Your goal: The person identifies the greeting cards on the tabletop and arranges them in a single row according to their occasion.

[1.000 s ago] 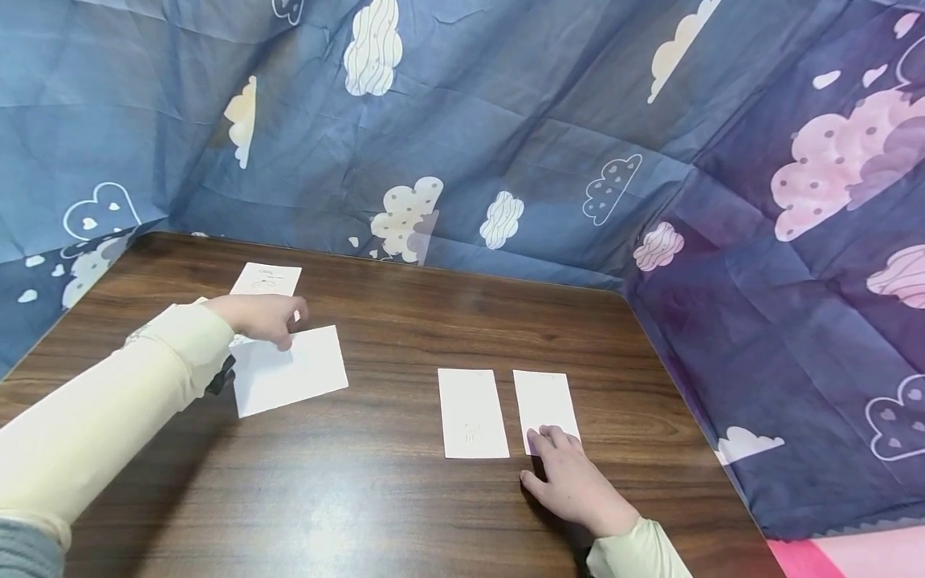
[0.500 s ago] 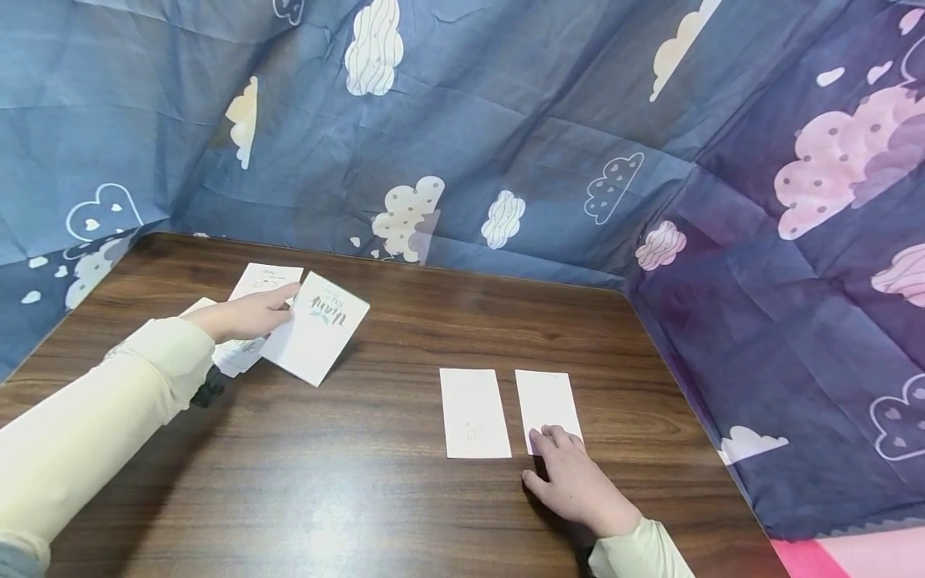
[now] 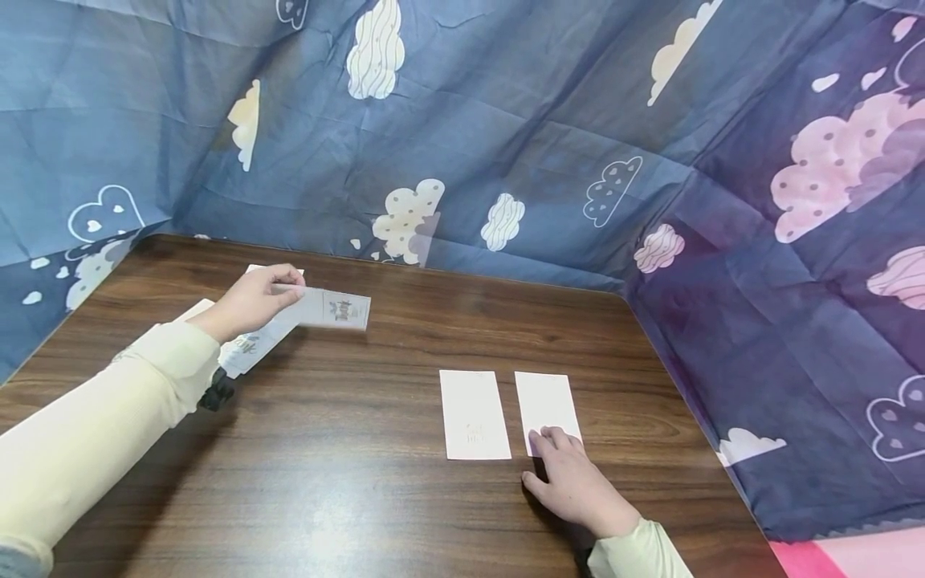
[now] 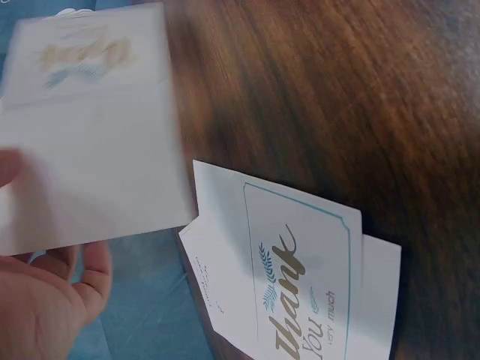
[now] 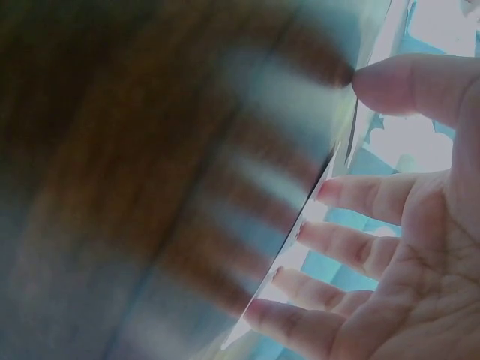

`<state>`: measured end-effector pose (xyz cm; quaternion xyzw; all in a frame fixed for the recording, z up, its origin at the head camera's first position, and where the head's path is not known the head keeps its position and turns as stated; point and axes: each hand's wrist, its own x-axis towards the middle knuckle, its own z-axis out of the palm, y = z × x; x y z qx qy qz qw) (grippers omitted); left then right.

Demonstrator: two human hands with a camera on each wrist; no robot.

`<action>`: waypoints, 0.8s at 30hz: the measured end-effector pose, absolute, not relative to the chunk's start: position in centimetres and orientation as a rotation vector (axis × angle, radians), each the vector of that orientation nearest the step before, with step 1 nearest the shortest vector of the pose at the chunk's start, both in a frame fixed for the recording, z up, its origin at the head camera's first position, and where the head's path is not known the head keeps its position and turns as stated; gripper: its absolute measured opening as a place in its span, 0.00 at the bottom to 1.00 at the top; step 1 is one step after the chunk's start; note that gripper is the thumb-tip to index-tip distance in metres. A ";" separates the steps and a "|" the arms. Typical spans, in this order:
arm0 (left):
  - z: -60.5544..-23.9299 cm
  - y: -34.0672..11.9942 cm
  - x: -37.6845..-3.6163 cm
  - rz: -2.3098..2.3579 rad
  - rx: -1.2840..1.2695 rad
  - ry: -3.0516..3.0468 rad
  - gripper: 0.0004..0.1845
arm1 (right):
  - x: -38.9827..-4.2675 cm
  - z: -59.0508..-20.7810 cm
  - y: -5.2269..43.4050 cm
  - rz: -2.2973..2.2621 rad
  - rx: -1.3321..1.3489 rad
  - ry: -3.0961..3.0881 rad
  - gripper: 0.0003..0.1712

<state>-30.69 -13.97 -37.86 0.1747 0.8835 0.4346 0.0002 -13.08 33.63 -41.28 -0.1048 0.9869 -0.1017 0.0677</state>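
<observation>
White card (image 3: 328,309) is pinched in the left hand (image 3: 253,301) and held lifted off the desk (image 3: 361,498), near the far left corner. Thumb and fingers are closed on its left end; the printed face is tilted toward the camera, nearly edge-on.

Change vs 0.5 s ago: the card was lower and flatter then, angled beside the pile; a second ago it was lying blank side up under the hand. So it has been flipped and raised. Judged: pick-up is done and the card is mid-carry, not yet laid anywhere.

Loose pile of cards (image 3: 242,349) is left below the left hand, by the left edge. In the left wrist view a "thank you" card (image 4: 296,274) is seen face up on top of it, with the held card blurred above.

Right hand (image 3: 574,482) is rested flat, fingers relaxed, nothing gripped; fingertips are laid on the near end of the right blank card (image 3: 547,405). No movement of this hand across the frames. Left blank card (image 3: 473,413) is laid just beside it, parallel, apart by a narrow gap, both toward the near right of the desk.

Right wrist view is too blurred for detail beyond spread fingers.

Blue cloud-print fabric (image 3: 506,120) is hung behind the far and right edges.
</observation>
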 end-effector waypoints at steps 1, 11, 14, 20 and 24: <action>-37.8 -14.0 -30.6 1.383 0.552 2.775 0.08 | -13.1 -41.3 33.6 -0.303 -0.317 2.975 0.33; -36.8 -13.3 -30.7 1.296 0.555 2.804 0.20 | -13.1 -41.3 33.7 -0.301 -0.343 2.988 0.33; -36.5 -12.9 -30.7 1.385 0.474 2.780 0.24 | -13.1 -41.3 33.7 -0.305 -0.348 2.990 0.32; -35.7 -11.9 -31.0 1.510 0.389 2.797 0.16 | -13.0 -41.2 33.7 -0.317 -0.346 2.985 0.33; -35.3 -11.0 -30.9 1.444 0.455 2.812 0.15 | -13.1 -41.2 33.7 -0.317 -0.344 2.979 0.33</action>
